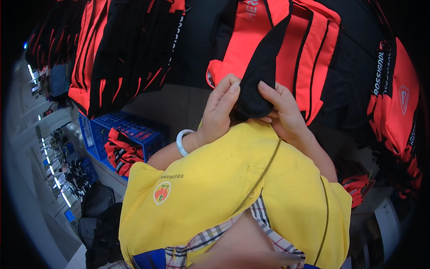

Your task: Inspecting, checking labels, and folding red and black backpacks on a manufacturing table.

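Gripping one black fabric flap (260,80) between them in the head view, left hand (219,112) and right hand (284,114) pinch its lower end. Its long axis rises away from both hands, equally near, toward the orange-black bag (291,49) above.

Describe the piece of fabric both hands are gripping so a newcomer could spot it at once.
Start at the big orange-and-black garment top centre. A black fabric flap hangs from it to just above the yellow vest. The left hand and right hand pinch its rounded lower end; unlike its striped neighbours, it is plain black.
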`<act>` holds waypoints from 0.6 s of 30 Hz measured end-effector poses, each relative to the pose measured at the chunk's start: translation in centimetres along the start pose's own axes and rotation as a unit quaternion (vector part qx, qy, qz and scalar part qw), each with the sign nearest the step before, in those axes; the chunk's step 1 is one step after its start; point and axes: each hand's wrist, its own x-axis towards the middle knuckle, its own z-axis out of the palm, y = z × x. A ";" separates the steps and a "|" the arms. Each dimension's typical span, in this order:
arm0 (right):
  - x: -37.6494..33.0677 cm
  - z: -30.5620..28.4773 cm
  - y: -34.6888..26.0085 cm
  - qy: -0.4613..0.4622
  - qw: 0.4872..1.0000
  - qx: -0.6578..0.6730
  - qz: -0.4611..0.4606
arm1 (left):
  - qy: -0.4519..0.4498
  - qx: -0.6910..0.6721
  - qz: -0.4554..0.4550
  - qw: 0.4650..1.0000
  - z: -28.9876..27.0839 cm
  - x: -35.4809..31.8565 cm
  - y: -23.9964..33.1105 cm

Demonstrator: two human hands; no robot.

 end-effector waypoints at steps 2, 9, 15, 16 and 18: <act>-0.2 0.6 -0.2 0.010 1.000 -0.014 -0.008 | -0.006 0.016 0.013 1.000 -0.2 0.0 -0.2; -0.4 1.2 -0.2 0.034 0.999 -0.036 -0.019 | -0.008 0.012 0.004 1.000 -0.5 -0.3 -0.6; -0.3 0.8 -0.1 0.040 0.998 -0.048 -0.027 | -0.001 0.033 -0.005 0.999 -0.6 -0.1 -0.4; -0.3 0.7 0.0 0.040 0.998 -0.048 -0.027 | -0.005 0.047 -0.012 0.999 -0.8 0.1 -0.4; -0.4 0.5 0.2 0.084 0.990 -0.111 -0.039 | 0.008 0.085 0.009 0.996 -1.1 0.8 -0.4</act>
